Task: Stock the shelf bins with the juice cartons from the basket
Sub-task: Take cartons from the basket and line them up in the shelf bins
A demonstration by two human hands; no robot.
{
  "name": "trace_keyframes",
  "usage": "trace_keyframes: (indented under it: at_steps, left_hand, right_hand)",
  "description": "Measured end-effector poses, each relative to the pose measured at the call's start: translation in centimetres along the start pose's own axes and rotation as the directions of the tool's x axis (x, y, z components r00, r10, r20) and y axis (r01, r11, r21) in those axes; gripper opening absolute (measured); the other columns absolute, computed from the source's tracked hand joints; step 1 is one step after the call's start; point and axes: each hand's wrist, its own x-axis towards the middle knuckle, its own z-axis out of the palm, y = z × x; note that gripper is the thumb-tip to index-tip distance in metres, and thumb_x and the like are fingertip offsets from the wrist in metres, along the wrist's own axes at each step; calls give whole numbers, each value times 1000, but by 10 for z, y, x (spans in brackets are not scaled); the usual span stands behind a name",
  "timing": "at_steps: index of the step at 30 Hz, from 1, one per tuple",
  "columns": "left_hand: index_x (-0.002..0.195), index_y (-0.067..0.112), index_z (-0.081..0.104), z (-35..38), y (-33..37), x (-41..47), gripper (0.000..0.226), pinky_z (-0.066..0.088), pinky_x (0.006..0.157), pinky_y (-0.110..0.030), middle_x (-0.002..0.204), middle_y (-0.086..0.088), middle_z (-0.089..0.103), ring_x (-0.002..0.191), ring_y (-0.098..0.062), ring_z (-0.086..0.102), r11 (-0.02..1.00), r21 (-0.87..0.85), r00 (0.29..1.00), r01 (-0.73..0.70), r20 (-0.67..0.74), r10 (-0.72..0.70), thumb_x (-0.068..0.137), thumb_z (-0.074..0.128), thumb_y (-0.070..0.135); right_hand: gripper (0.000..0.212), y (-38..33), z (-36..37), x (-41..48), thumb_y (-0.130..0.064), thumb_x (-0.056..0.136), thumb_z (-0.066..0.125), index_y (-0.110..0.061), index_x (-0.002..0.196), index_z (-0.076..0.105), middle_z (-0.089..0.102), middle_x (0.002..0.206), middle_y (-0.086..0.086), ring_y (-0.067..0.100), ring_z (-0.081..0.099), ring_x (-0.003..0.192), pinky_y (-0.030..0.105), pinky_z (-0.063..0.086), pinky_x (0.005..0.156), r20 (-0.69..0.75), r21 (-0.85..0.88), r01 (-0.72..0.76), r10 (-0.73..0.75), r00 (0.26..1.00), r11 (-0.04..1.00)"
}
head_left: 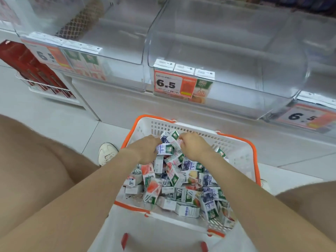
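A white basket with an orange rim (236, 142) stands on the floor between my knees, filled with several small juice cartons (174, 180) lying in a loose heap. My left hand (145, 150) reaches into the far end of the heap and grips a blue-and-white carton (164, 149). My right hand (192, 146) is beside it, pinching a green-and-white carton (173, 138) held just above the pile. Ahead, the middle clear shelf bin (236, 57) holds three upright cartons (183, 70) at its front left corner.
A second clear bin (118, 42) to the left holds a row of cartons. A third bin (309, 113) sits low at the right. Orange 6.5 price tags (174, 84) hang on the bin fronts. Red boxes in a wire rack (32, 70) stand at far left. My shoe (107, 153) is left of the basket.
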Motion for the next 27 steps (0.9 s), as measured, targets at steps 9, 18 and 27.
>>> trace_keyframes:
  at_steps: [9, 18, 27]
  left_hand:
    - [147, 12, 43, 35, 1, 29, 55, 50, 105, -52, 131, -11, 44, 121, -37, 56, 1000, 1, 1000, 21, -18, -21, 95, 63, 11]
    - [136, 6, 48, 47, 5, 29, 38, 43, 110, -45, 136, -15, 41, 123, -35, 49, 998, 58, 993, -12, -116, 19, 101, 63, 12]
    - [142, 0, 38, 44, 27, 19, 52, 53, 91, -37, 142, -21, 44, 119, -35, 62, 994, 101, 990, 38, -138, -23, 96, 61, -3]
  right_hand:
    - [91, -1, 24, 22, 11, 87, 61, -13, 165, 20, 24, 169, 9, 32, 25, 155, 51, 32, 121, 109, -277, 254, -233, 966, 927]
    - [69, 12, 18, 15, 16, 70, 73, -12, 129, 52, 39, 125, 8, 29, 44, 113, 43, 56, 86, -21, -336, 216, -237, 971, 917]
    - [47, 41, -5, -24, -45, 97, 72, -14, 129, 56, 64, 126, 6, 27, 63, 113, 40, 53, 93, -76, -40, -28, 25, 997, 999]
